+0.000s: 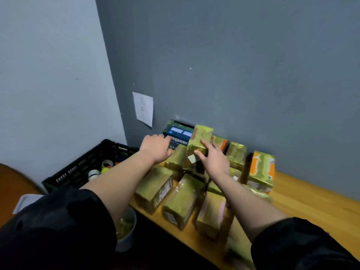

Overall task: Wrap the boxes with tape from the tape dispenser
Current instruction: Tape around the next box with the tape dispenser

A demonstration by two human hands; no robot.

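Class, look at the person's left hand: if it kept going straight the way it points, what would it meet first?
Most likely the dark blue box against the wall; the left hand already seems to reach its near edge, though depth is unclear.

Yellow-taped boxes [153, 189] clustered on table, blue box [178, 134] untaped

A dark grey wall [243, 65] rises behind the wooden tabletop [311, 201] and meets a paler blue-grey wall [48, 75] in a corner at the left. A white sheet of paper [143, 109] is stuck low on the dark wall near that corner. The light is dim and even. A rounded brown wooden surface [11, 184] shows at the far left.
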